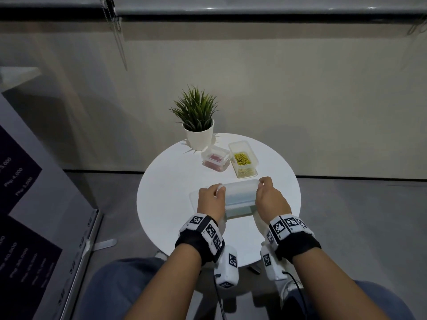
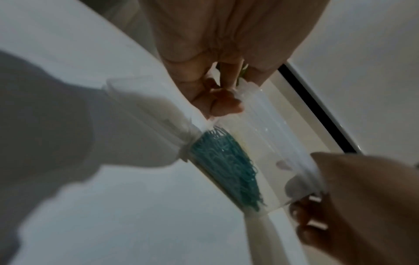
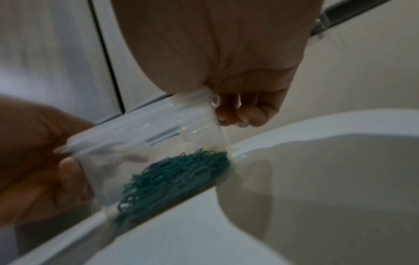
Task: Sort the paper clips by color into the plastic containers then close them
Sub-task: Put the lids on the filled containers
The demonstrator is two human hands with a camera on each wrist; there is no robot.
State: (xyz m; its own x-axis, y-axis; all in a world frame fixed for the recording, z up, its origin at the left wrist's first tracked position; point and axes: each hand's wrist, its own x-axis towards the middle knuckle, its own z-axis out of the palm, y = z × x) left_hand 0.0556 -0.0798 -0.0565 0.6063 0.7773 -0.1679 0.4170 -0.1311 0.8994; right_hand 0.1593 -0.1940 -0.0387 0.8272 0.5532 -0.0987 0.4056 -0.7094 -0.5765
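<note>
Round and white, the table (image 1: 175, 227) stands against a pale wall, a potted plant (image 1: 198, 121) at its far edge. Near the front edge, a person holds a clear plastic container (image 1: 240, 199) of teal paper clips (image 3: 176, 177), its lid already laid on top. The left hand (image 1: 209, 199) and right hand (image 1: 270, 199) each take one short end, fingers curled over the lid's rim and thumbs underneath, each grip clamped on the box. Behind it sit a lidded container of red clips (image 1: 215, 161) and an uncovered one holding yellow clips (image 1: 243, 159); another lid (image 1: 194, 197) appears to lie flat under the left hand. Light, thin-walled and smooth, the box likely flexes under pressure and could slide on the glossy top. Pressing at the ends and corners, where the rim is stiffest, should seat the lid without spilling the loose clips.
</note>
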